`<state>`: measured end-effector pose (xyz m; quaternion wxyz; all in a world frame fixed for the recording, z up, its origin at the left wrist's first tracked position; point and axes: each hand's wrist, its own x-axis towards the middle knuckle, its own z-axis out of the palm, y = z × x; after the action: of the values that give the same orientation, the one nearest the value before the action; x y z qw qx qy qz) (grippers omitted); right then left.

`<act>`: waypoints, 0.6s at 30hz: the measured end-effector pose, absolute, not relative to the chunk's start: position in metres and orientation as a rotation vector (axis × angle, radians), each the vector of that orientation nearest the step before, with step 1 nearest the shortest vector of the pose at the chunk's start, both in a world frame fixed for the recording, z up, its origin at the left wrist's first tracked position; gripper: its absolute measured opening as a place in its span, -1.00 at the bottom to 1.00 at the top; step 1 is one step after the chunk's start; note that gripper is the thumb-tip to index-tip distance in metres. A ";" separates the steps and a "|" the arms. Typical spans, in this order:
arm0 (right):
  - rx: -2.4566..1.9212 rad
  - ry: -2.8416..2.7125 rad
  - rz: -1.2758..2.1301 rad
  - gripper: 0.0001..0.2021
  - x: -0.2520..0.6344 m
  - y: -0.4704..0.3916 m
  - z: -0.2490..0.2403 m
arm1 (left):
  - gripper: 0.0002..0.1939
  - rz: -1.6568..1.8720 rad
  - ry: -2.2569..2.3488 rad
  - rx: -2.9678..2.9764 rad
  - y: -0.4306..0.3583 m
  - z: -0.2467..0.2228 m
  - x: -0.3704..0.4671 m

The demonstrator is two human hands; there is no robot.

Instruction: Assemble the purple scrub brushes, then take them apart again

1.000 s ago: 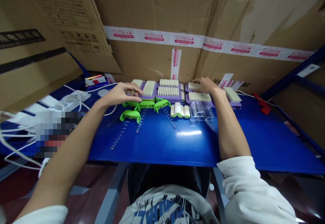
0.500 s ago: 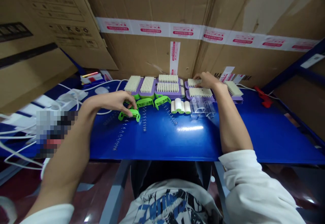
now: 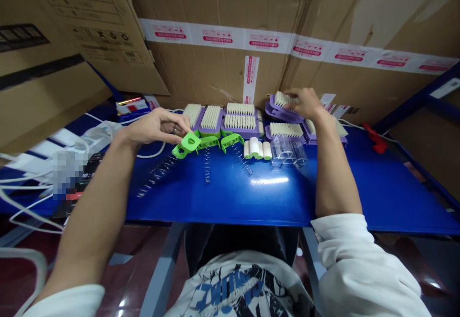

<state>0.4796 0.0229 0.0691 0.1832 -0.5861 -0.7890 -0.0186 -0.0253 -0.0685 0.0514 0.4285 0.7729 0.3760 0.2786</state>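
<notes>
Between the fingers of my left hand (image 3: 161, 126) is a green plastic part (image 3: 190, 141), lifted and tilted above the blue table. Other green parts (image 3: 232, 141) lie beside it, with thin metal springs (image 3: 207, 166) stretching toward the near edge. My right hand (image 3: 305, 102) grips a purple brush (image 3: 283, 99) with pale bristles, raised at the back, tilted. Another bristled purple brush (image 3: 285, 130) lies just in front of it. Several more brushes (image 3: 240, 122) stand in a row to the left. White rollers (image 3: 254, 148) and clear plastic pieces (image 3: 287, 151) are in the middle.
Large cardboard boxes (image 3: 201, 77) wall off the back of the blue table (image 3: 230, 202). White cables and a power strip (image 3: 97, 137) are at the left, near a small box (image 3: 132, 107). A red object (image 3: 375, 138) lies at the right.
My left hand has risen slightly with the green part, which has turned. My right hand has lifted a brush up from the back row. The leftmost spring now slants more to the left.
</notes>
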 end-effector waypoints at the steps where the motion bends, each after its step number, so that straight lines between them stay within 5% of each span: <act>1: -1.595 -2.197 -0.053 -0.44 0.481 0.021 0.074 | -0.42 0.795 0.909 1.887 -0.068 0.048 -0.022; 11: -1.083 -1.819 -0.081 -0.32 0.447 -0.034 0.114 | -0.49 1.569 0.924 1.328 -0.055 0.005 0.041; 18: -1.155 -1.971 -0.292 -0.43 0.425 -0.126 0.074 | -0.58 1.866 1.051 1.324 -0.060 -0.009 0.065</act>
<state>0.4253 -0.1257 0.0743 0.4069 -0.4581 -0.7818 -0.1157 0.0648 -0.0604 -0.0088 0.3067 0.5004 0.3973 0.7055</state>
